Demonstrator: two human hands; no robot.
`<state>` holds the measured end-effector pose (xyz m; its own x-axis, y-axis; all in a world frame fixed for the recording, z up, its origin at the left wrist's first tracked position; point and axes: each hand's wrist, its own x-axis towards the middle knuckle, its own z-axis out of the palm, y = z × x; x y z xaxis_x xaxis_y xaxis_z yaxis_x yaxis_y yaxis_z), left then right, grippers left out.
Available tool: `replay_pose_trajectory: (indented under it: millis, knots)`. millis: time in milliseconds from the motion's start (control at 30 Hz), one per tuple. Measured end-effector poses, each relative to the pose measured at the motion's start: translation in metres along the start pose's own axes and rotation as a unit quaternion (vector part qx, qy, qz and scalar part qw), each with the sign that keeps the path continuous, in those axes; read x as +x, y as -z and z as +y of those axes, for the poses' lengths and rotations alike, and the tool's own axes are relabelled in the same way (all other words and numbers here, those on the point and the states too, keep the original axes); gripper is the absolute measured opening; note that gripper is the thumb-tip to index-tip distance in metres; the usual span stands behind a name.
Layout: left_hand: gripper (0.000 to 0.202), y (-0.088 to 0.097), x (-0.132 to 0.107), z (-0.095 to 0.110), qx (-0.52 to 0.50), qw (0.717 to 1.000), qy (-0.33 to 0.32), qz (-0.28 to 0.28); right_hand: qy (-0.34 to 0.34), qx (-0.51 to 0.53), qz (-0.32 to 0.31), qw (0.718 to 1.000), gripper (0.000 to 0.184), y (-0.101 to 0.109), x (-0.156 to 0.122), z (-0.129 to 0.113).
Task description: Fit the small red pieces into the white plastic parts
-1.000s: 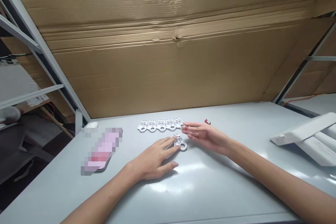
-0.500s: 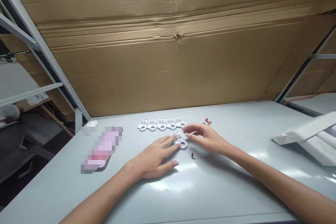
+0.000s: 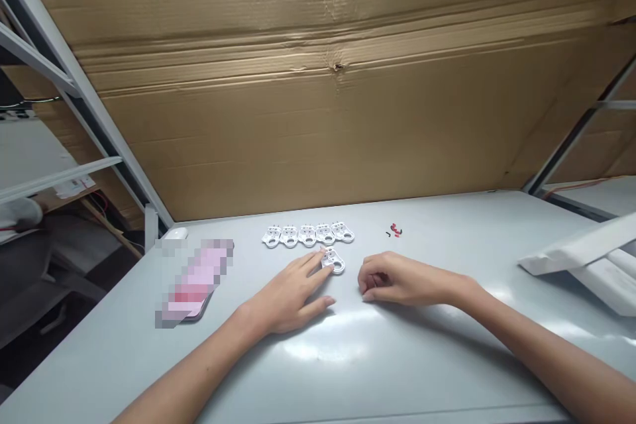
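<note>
My left hand (image 3: 298,291) lies on the table with its fingers spread. Its fingertips touch the left side of a small white plastic part with a round hole (image 3: 334,261). To the right of that part, my right hand (image 3: 392,279) rests low on the tabletop, thumb and fingers pinched together. Whatever is between its fingertips is hidden. Behind the hands, several similar white plastic parts (image 3: 307,234) with metal pins stand side by side in a row. Several tiny red and black pieces (image 3: 395,230) lie in a small pile beyond my right hand.
A blurred pink phone-like object (image 3: 199,278) lies on the left of the grey table (image 3: 318,384), with a white rounded object (image 3: 176,234) behind it. White wrapped material (image 3: 586,258) sits at the right. Cardboard (image 3: 318,139) and a metal frame (image 3: 94,106) border the back.
My right hand has come nearer and closed its fingers where a small red and black piece lay; that piece is now out of sight. The white part has shifted slightly left and back.
</note>
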<state>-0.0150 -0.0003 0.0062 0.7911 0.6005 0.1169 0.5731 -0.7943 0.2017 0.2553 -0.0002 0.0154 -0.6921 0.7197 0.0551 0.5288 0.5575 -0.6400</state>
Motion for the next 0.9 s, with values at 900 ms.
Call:
replay_pose_trajectory:
  millis: [900]
  knots:
    - [0.054,0.001,-0.001,0.001,0.018,0.999,0.016,-0.028,-0.212,0.617,0.202,0.730,0.027,-0.004,0.018,0.013]
